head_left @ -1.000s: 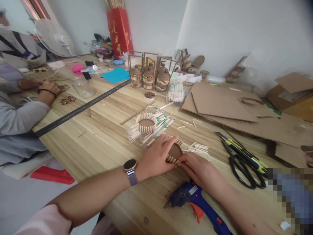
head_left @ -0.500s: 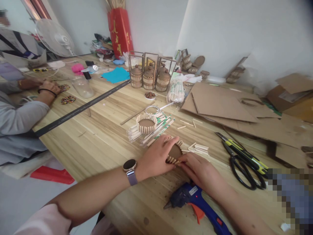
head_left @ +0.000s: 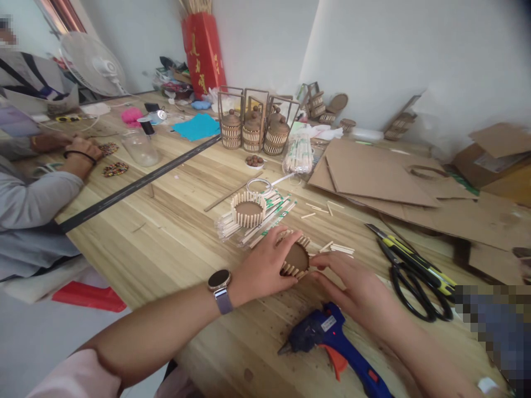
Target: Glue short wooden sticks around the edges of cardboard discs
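Observation:
My left hand (head_left: 265, 268), with a watch on its wrist, grips a small round basket (head_left: 298, 255) from its left side, thumb in front and fingers over the back. Short wooden sticks stand around the basket's brown disc base. Thumb and fingers parted, my right hand (head_left: 354, 282) is at the basket's right edge with nothing visible between them. Whether its fingertips touch the rim I cannot tell. Behind, a similar stick-ringed basket (head_left: 249, 214) rests on packaged sticks (head_left: 265, 229). Loose cut sticks (head_left: 342, 250) lie just beyond my right hand. A blue glue gun (head_left: 317, 330) lies in front of it.
Black scissors (head_left: 415, 293) and a yellow-black utility knife (head_left: 418, 260) lie to the right, below cardboard sheets (head_left: 373, 171). Finished lidded baskets (head_left: 254, 132) stand at the back near a dish of brown beads (head_left: 254, 161). At left, another person's hands (head_left: 83, 149) handle beadwork.
My right hand has drawn back slightly to the right from the basket's front edge, and its thumb and fingers have parted. My left hand keeps its hold.

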Action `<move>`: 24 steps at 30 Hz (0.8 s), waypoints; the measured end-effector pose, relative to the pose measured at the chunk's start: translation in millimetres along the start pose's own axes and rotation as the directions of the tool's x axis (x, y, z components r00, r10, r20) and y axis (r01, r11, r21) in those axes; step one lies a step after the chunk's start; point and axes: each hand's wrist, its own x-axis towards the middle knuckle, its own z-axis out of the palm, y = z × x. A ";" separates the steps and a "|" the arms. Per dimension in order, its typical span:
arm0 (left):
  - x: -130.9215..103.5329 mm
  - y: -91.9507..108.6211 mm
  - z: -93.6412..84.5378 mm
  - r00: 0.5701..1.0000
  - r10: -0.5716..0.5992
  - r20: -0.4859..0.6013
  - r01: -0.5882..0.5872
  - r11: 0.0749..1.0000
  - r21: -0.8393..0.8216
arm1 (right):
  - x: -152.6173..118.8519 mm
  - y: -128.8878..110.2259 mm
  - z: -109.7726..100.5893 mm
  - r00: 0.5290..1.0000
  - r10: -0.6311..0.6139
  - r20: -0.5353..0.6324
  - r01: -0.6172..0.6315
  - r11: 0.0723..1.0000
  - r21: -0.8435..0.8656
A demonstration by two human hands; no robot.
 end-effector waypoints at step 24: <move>-1.5 10.1 11.0 0.995 -0.067 -0.080 0.079 0.985 0.152 | -69.5 -22.7 -6.3 0.877 0.305 0.371 -0.325 0.946 -0.007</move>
